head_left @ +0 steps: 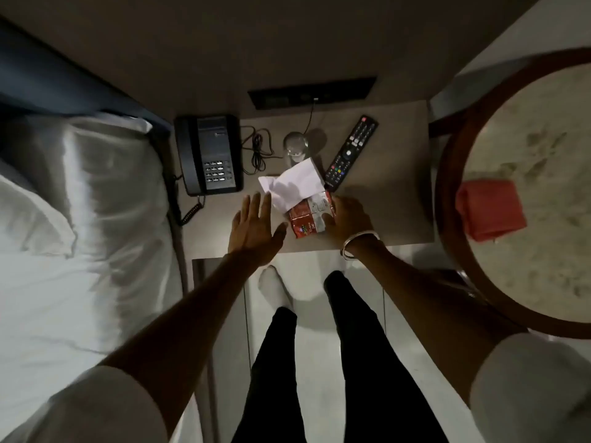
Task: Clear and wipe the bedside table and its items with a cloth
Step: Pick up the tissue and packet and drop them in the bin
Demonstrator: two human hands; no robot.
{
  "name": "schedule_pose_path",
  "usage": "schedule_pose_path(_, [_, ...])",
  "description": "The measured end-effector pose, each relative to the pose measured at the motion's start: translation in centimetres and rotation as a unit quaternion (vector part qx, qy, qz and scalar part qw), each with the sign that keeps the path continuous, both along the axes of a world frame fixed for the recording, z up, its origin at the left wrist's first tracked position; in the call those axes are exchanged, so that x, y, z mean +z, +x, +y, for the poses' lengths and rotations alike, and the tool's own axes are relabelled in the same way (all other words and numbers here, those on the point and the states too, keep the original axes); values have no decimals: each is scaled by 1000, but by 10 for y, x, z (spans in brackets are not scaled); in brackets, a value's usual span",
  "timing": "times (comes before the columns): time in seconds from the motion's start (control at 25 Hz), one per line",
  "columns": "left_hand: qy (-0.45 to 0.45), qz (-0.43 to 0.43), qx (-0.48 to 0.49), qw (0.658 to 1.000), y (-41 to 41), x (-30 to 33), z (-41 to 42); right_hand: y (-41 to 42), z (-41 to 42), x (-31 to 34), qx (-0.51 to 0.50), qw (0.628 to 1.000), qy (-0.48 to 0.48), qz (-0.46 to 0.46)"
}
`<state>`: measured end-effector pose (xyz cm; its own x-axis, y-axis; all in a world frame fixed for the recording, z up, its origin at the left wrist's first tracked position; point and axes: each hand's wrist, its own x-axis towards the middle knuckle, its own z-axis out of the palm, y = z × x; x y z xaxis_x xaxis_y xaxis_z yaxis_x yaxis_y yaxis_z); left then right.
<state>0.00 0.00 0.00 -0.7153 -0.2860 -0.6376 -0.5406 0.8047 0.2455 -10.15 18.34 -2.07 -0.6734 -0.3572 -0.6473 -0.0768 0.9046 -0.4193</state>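
Observation:
On the grey-brown bedside table point(383, 199) lie a black telephone point(209, 153), a tangled black cable point(257, 151), a clear upturned glass point(295, 145), a black remote control point(350, 151), white crumpled paper point(292, 183) and a red-and-white snack packet point(310, 215). My right hand point(350, 219) grips the packet's right edge. Spread flat, my left hand point(256, 228) hovers just left of the packet and paper with fingers apart. A folded red cloth point(491, 209) rests on the round side table at the right.
A bed with white sheets and a pillow point(80, 235) fills the left. The round marble-topped table with a dark wooden rim point(447, 203) stands close on the right. A black socket panel point(311, 92) is on the wall behind. My legs and a white sock point(275, 287) are below.

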Motion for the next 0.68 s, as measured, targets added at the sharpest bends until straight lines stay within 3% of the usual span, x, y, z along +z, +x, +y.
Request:
schedule_pose_path(0.2, [4, 63, 12, 998, -60, -80, -11, 5, 1, -77, -166, 984, 58, -29])
schedule_pose_path(0.36, [-51, 80, 28, 995, -75, -129, -20, 4, -1, -119, -137, 987, 76, 38])
schedule_pose_path(0.56, [-58, 120, 30, 991, -52, -142, -4, 20, 13, -127, -179, 982, 26, 56])
schedule_pose_path(0.68, [-1, 110, 109, 988, -32, -130, 12, 43, 30, -121, -241, 970, -25, 28])
